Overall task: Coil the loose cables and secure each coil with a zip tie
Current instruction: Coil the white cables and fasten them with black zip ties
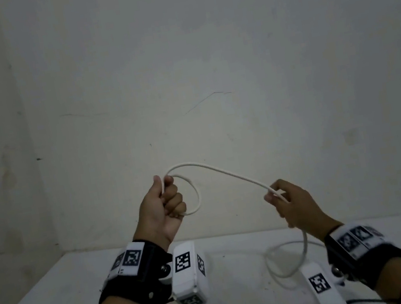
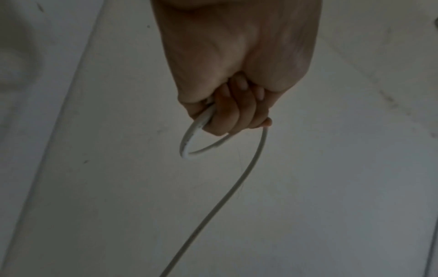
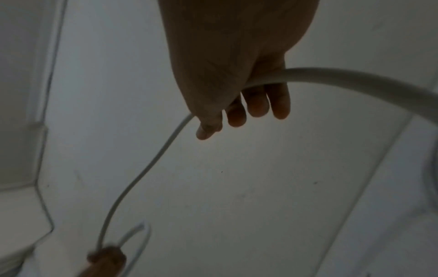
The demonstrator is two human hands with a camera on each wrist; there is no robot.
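A white cable [image 1: 226, 172] stretches in the air between both hands above the table. My left hand [image 1: 166, 205] is a fist that grips one small loop of the cable [image 2: 201, 148]; the loop hangs out to the right of the fist. From the fist the cable arcs over to my right hand [image 1: 285, 200], which holds it loosely between the thumb and the fingers [image 3: 255, 105]. Behind the right hand the cable [image 3: 355, 78] drops and curls on the table [image 1: 278, 260]. No zip tie shows in any view.
The white table [image 1: 59, 295] lies below the hands and meets a bare pale wall [image 1: 207, 71] at its far edge. Black straps with white marker blocks [image 1: 186, 273] sit on both wrists. A thin dark wire [image 1: 370, 300] runs along the lower right.
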